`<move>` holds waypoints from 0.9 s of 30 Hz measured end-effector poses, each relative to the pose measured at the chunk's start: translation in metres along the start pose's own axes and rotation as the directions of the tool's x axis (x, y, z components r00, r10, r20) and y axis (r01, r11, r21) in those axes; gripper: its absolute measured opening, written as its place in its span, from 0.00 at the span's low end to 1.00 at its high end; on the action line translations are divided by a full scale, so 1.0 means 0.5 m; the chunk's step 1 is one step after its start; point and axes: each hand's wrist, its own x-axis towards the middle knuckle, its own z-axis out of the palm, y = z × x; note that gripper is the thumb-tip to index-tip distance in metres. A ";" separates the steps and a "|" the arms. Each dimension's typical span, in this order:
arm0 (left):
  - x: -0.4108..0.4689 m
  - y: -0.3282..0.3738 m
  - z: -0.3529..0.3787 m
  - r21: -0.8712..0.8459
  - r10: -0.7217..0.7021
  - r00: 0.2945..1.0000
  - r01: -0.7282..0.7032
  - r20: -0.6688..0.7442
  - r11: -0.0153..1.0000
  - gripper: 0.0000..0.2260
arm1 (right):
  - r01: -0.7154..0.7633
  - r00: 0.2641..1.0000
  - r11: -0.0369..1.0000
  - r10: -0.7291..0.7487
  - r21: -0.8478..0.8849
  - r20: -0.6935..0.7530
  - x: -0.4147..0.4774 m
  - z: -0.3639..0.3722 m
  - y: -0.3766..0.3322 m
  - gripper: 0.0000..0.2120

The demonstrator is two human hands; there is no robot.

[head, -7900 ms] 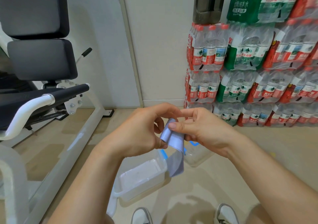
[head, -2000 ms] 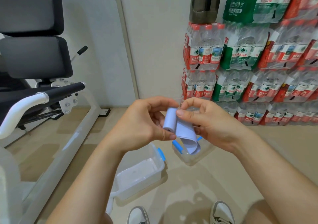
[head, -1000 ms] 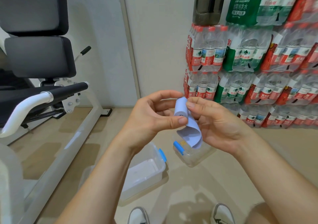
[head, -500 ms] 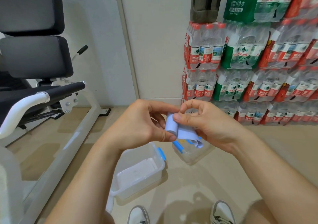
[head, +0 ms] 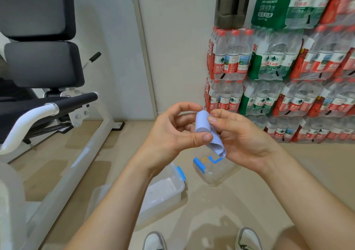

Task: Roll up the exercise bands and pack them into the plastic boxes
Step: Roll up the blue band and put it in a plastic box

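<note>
A pale blue exercise band [head: 204, 123] is mostly wound into a short roll, with a loose tail [head: 218, 147] hanging below it. My left hand [head: 172, 132] pinches the roll from the left, thumb under it. My right hand [head: 242, 138] holds it from the right, fingertips on top. Both hands hover at chest height above the floor. Under them stand two clear plastic boxes with blue clips: a larger rectangular one [head: 169, 192] to the left, open, and a smaller one [head: 215, 171] directly below the tail.
A white-framed gym machine [head: 57, 115] with black pads fills the left side. Stacked packs of bottled water [head: 278, 76] line the wall at the right. My two shoes [head: 153, 241] show at the bottom edge on the beige floor.
Over the frames the band went from a long hanging strip to a thick roll with a short tail. In the last half second the roll tilted upright and rose slightly between my fingers.
</note>
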 end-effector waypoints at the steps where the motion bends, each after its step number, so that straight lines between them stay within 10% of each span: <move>1: -0.001 0.004 0.001 0.042 0.008 1.000 -0.008 -0.022 0.999 0.22 | 0.000 1.000 1.000 0.000 -0.007 -0.002 0.001 0.000 0.001 0.08; 5: -0.004 0.013 -0.001 0.395 0.087 0.992 -0.044 -0.090 0.918 0.23 | 0.015 0.999 0.990 -0.019 -0.137 -0.027 0.005 -0.003 0.008 0.03; 9: -0.010 0.010 -0.004 0.781 0.202 0.978 -0.079 -0.061 0.619 0.23 | 0.037 0.990 0.919 -0.087 -0.393 -0.109 0.001 0.007 0.012 0.06; 16: -0.005 0.003 0.013 0.942 0.214 0.971 -0.172 0.112 0.289 0.21 | -0.005 0.970 0.901 -0.101 -0.433 -0.222 0.006 0.031 0.027 0.13; 21: 0.002 -0.008 -0.016 0.755 0.050 0.997 0.014 -0.062 0.655 0.36 | -0.011 0.970 0.944 -0.070 -0.330 -0.233 0.002 0.018 0.006 0.09; 24: 0.005 -0.015 -0.025 0.316 -0.209 0.965 0.249 -0.155 0.915 0.37 | 0.011 0.970 0.960 -0.077 -0.279 -0.229 0.001 0.009 -0.003 0.07; 27: 0.008 -0.020 -0.023 -0.036 -0.283 0.944 0.281 -0.167 0.959 0.27 | 0.026 0.972 0.967 -0.084 -0.255 -0.218 0.001 0.007 -0.004 0.10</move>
